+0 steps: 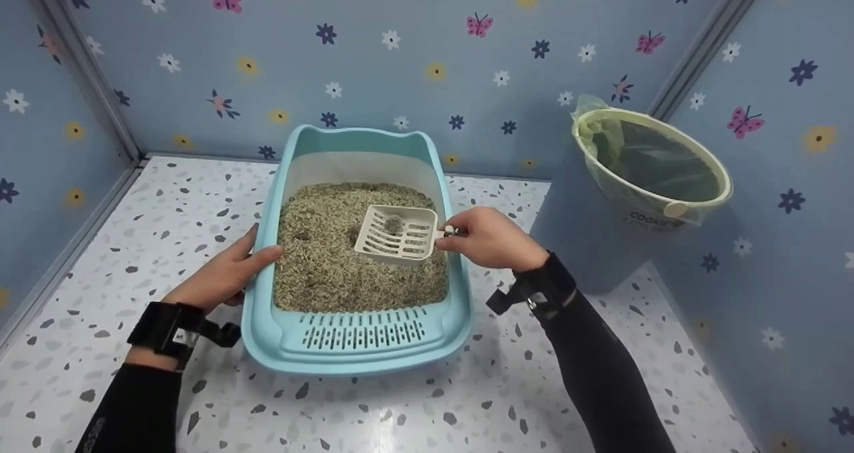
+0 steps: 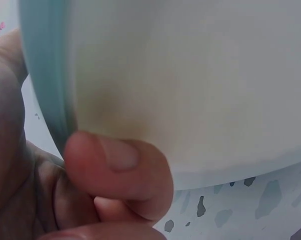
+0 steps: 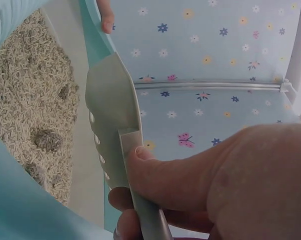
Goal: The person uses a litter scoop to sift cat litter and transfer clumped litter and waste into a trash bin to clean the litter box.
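Note:
A light blue litter box [image 1: 357,363] full of pellet litter [image 1: 333,279] sits on the floor. My left hand [image 1: 223,273] grips its left side, thumb over the rim; curled fingertips [image 2: 123,155] touch the pale outer wall in the left wrist view. My right hand [image 1: 494,239] pinches the short handle of a beige slotted litter scoop [image 1: 404,239], held above the litter on the right. A small dark clump [image 1: 393,224] lies in the scoop. Darker clumps [image 3: 48,140] remain in the litter, as the right wrist view shows.
At the right stands a tall grey-blue bin [image 1: 587,233] with a cream rim and a pale green bag [image 1: 594,139] lining it. Flower-patterned walls [image 1: 373,59] enclose the back and both sides. The floor [image 1: 220,406] is white with grey specks.

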A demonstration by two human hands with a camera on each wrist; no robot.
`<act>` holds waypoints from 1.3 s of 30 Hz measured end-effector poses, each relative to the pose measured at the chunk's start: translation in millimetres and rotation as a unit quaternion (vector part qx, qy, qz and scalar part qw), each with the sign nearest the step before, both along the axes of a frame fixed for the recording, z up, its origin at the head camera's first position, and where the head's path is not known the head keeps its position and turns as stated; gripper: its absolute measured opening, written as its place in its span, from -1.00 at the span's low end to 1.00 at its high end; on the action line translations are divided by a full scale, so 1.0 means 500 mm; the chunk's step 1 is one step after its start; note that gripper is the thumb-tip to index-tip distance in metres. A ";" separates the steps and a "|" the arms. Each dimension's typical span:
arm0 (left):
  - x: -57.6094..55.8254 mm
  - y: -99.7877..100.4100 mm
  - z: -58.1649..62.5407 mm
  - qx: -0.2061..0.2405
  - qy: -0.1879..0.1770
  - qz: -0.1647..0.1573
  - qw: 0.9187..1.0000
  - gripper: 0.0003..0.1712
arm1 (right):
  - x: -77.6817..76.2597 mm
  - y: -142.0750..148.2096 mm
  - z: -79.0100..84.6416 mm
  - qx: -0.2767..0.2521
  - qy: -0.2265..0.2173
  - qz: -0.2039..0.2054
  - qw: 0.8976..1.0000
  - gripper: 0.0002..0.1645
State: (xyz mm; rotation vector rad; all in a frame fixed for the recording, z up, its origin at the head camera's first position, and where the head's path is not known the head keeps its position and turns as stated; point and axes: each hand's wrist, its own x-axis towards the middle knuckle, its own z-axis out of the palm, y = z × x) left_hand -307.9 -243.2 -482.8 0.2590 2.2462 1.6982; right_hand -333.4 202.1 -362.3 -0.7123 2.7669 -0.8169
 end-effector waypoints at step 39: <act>0.002 0.005 -0.003 -0.001 0.007 -0.003 1.000 0.00 | -0.004 0.274 0.267 0.051 0.099 -0.179 0.977 -0.45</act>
